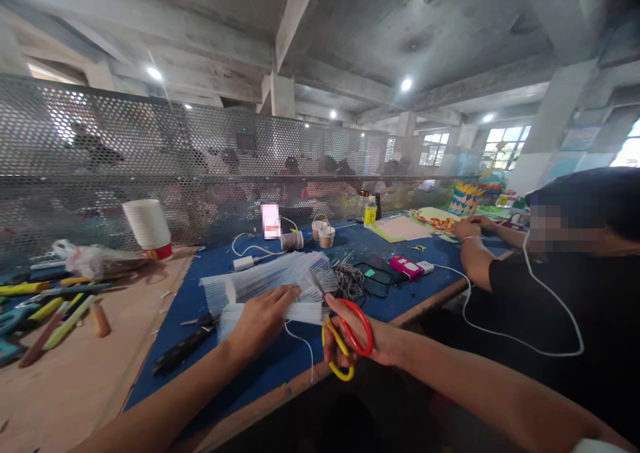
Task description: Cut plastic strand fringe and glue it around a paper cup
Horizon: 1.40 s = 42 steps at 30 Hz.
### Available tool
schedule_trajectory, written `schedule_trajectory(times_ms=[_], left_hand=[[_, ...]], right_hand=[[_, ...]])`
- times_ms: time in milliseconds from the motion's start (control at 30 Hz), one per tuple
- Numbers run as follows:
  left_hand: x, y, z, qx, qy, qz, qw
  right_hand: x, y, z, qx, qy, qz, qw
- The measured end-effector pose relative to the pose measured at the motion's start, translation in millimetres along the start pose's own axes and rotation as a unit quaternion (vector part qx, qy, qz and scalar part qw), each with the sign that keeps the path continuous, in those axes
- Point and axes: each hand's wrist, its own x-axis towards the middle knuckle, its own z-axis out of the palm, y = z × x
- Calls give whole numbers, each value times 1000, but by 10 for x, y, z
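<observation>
My right hand (345, 333) is closed around a pair of scissors (367, 330) with one red and one yellow handle loop. The scissor blades point up and left, over the right end of a pile of translucent white ribbed strips (260, 276). My left hand (260, 316) lies palm down on the front of that pile, its fingers stretched out to the right; the fingertips are slightly blurred. A black-handled knife (185, 346) rests on the blue tabletop just left of the strips. Beyond the right end of the pile sits a tangle of grey cord (350, 280).
A phone (271, 221) stands at the back near a wire spool (293, 241) and small cups (327, 235). At left are hand tools (55, 313) and stacked paper cups (147, 226). A pink box (406, 267) lies right; a co-worker (575, 293) sits beyond it. A perforated screen (210, 166) rises behind.
</observation>
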Motion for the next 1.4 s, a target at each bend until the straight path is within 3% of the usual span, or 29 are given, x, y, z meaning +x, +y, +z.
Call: schedule_trajectory(times_ms=[267, 600, 1067, 1400], left_hand=[[-3, -99, 30, -20, 50, -31, 998], [-6, -59, -1, 19, 73, 89, 993], [-6, -105, 6, 17, 89, 74, 993], [-27, -83, 29, 9, 88, 101, 991]], right_hand=[[-24, 42, -21, -22, 8, 9, 1000], [26, -20, -12, 2, -4, 0, 1000], [-19, 32, -5, -6, -6, 17, 1000], [76, -55, 49, -2, 23, 14, 1000]])
